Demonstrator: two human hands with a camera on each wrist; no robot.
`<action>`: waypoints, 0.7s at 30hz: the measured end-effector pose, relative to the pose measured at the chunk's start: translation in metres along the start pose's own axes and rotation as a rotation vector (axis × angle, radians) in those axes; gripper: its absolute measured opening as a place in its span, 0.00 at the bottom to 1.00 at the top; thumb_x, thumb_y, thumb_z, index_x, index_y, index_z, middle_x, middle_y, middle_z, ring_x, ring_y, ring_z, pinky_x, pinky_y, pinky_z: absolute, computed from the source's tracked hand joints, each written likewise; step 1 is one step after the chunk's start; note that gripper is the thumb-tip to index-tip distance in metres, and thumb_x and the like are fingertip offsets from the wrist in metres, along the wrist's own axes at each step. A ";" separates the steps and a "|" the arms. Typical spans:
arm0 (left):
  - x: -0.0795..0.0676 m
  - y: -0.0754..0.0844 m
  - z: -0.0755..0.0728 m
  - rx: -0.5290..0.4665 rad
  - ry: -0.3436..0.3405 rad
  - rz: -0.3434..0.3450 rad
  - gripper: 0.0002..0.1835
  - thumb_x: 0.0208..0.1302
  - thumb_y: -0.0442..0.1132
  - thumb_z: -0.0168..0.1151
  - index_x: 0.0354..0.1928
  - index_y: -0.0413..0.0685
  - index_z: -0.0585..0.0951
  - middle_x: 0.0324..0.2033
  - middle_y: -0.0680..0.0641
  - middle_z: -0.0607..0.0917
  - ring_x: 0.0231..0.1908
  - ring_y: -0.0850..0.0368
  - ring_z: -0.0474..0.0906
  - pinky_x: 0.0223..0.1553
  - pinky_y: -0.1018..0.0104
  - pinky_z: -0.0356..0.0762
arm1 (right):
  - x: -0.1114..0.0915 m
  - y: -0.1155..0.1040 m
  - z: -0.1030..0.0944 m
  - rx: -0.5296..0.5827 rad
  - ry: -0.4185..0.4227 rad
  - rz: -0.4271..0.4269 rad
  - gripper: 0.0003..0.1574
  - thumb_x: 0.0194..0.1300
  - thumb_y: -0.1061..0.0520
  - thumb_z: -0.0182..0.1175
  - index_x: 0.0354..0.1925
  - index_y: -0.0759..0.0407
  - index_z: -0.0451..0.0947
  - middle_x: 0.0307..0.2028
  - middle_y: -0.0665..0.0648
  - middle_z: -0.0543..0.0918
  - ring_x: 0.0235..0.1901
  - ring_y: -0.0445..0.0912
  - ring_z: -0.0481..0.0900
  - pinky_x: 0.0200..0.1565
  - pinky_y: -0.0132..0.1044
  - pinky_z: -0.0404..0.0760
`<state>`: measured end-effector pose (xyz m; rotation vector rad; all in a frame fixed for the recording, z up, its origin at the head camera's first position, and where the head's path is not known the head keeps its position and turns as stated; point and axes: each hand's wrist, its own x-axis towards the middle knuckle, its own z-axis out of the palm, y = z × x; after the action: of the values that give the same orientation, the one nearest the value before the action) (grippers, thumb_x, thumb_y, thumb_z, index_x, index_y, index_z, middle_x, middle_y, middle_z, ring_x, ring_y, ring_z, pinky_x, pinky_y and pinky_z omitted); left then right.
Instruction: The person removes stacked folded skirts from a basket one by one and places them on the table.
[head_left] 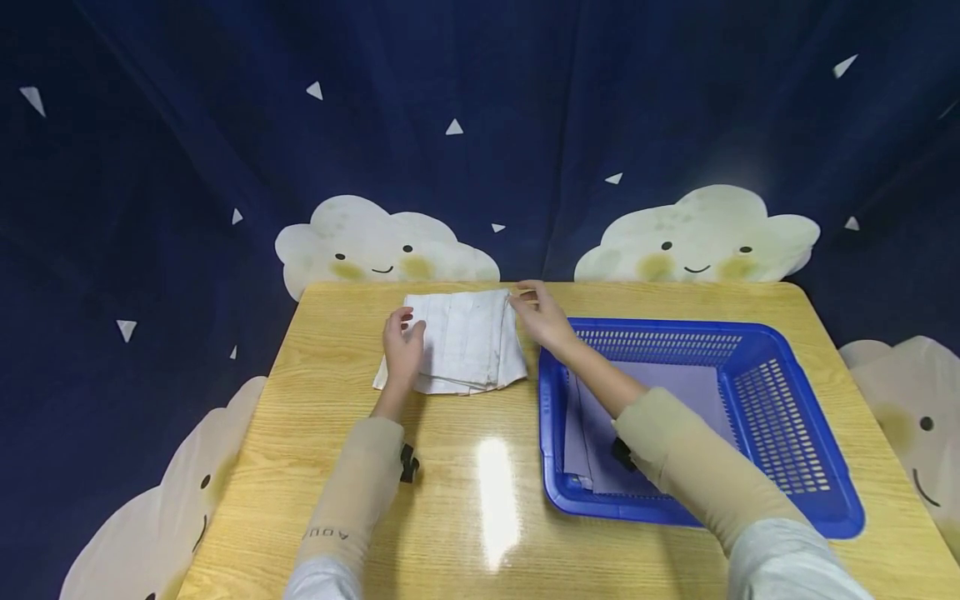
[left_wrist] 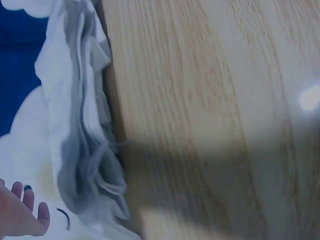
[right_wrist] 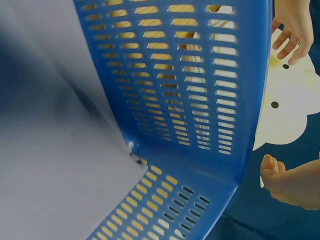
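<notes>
So, both your hands frame the folded white cloth: it lies flat between them, just right of your left hand and just left of your right hand. Your left fingers curve loosely, thumb standing apart, pinching nothing visible; your right hangs relaxed at the far corner, fingers bent, thumb off to one side. Whether those fingertips touch the fabric, you can't tell from this angle.

For a neat result, best take both sides at matching depth, getting thumbs under the lowest layer and fingers over the top, so the stack moves as one. Mind the bottom layer: it pokes out beyond the upper folds on your side and toward both hands, so square it first or it may drag.

Now the fabric: soft, matte, limp-looking, with long creases running away from you. Beside your left wrist its edge shows ruffled, uneven plies and a stray thread. Nearer you than your right hand, beneath that forearm, sits the blue basket, smooth and apparently plastic, walls slotted, a flat greyish-lilac sheet inside. Under everything, the pale wood-grained table shines, glare pooling between your forearms.
</notes>
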<state>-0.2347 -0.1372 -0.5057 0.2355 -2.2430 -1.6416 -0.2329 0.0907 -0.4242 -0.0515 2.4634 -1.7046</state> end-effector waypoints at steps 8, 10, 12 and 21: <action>-0.011 0.018 0.011 0.032 -0.012 0.140 0.16 0.55 0.30 0.55 0.46 0.35 0.73 0.42 0.34 0.76 0.45 0.39 0.69 0.49 0.53 0.64 | -0.009 0.000 -0.018 0.008 -0.007 -0.035 0.26 0.66 0.52 0.48 0.59 0.61 0.60 0.51 0.66 0.70 0.48 0.57 0.70 0.44 0.43 0.70; -0.014 0.023 0.014 0.038 -0.024 0.169 0.16 0.54 0.30 0.55 0.46 0.35 0.73 0.42 0.35 0.76 0.45 0.38 0.69 0.50 0.52 0.64 | -0.011 0.000 -0.022 0.014 -0.003 -0.042 0.26 0.66 0.52 0.49 0.58 0.62 0.60 0.51 0.66 0.70 0.48 0.57 0.70 0.44 0.42 0.70; -0.017 0.027 0.016 0.036 -0.036 0.188 0.15 0.54 0.30 0.55 0.46 0.35 0.73 0.42 0.35 0.76 0.45 0.37 0.69 0.50 0.51 0.64 | -0.013 -0.001 -0.025 0.027 -0.003 -0.044 0.26 0.66 0.52 0.49 0.58 0.62 0.60 0.51 0.66 0.70 0.47 0.57 0.71 0.44 0.42 0.70; -0.031 0.041 0.024 -0.002 -0.062 0.203 0.14 0.55 0.32 0.54 0.45 0.37 0.73 0.43 0.37 0.76 0.46 0.36 0.68 0.51 0.48 0.62 | -0.028 -0.005 -0.040 0.024 -0.005 -0.039 0.27 0.67 0.53 0.48 0.59 0.64 0.59 0.51 0.67 0.69 0.49 0.60 0.70 0.47 0.44 0.68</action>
<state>-0.2118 -0.0922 -0.4789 -0.0438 -2.2278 -1.5634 -0.2109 0.1292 -0.4031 -0.1023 2.4534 -1.7470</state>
